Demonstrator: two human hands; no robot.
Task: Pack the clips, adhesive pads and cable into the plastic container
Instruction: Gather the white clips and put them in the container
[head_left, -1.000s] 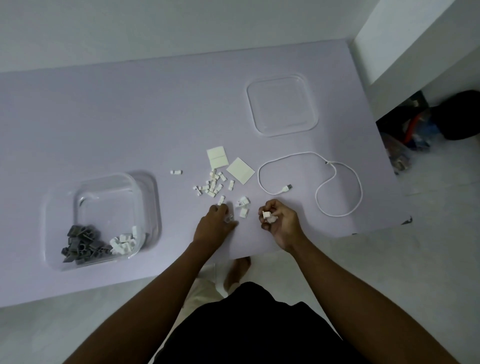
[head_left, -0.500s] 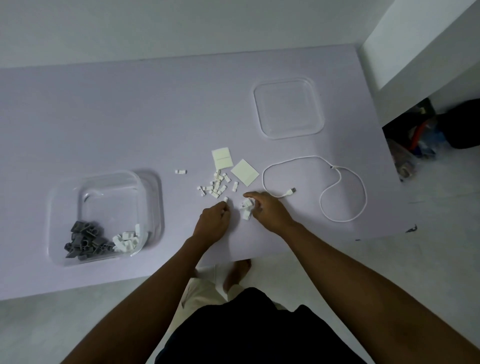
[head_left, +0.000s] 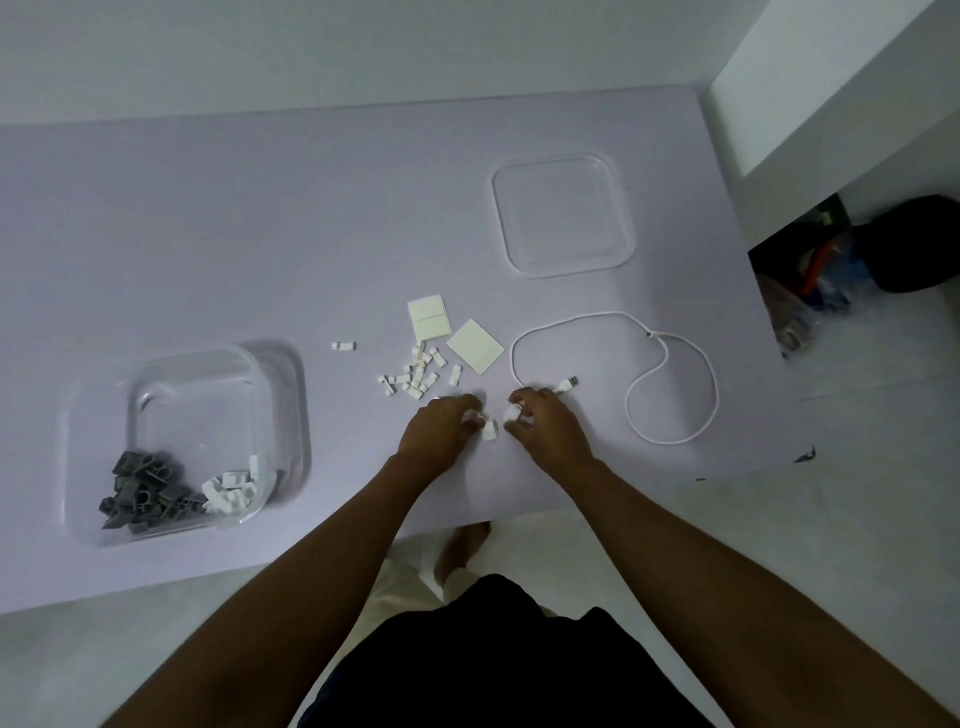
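Note:
A clear plastic container (head_left: 280, 395) stands at the left with grey clips (head_left: 143, 491) and white clips (head_left: 231, 488) inside. Several loose white clips (head_left: 415, 371) lie mid-table, one stray clip (head_left: 344, 345) to their left. Two adhesive pads (head_left: 428, 317) (head_left: 475, 345) lie just beyond them. A white cable (head_left: 670, 389) loops at the right. My left hand (head_left: 441, 431) and my right hand (head_left: 545, 426) rest near the front edge, fingers curled around white clips, with one clip (head_left: 490, 431) on the table between them.
The container's clear lid (head_left: 563, 215) lies at the back right of the lilac table (head_left: 208, 234). The table's right edge borders a white wall and a gap with dark bags (head_left: 831, 260) on the floor. My legs and a foot show below the front edge.
My right hand dropped back to the table and moved left towards the clips beside my left hand; both hands now pinch at the small cluster near the front edge.

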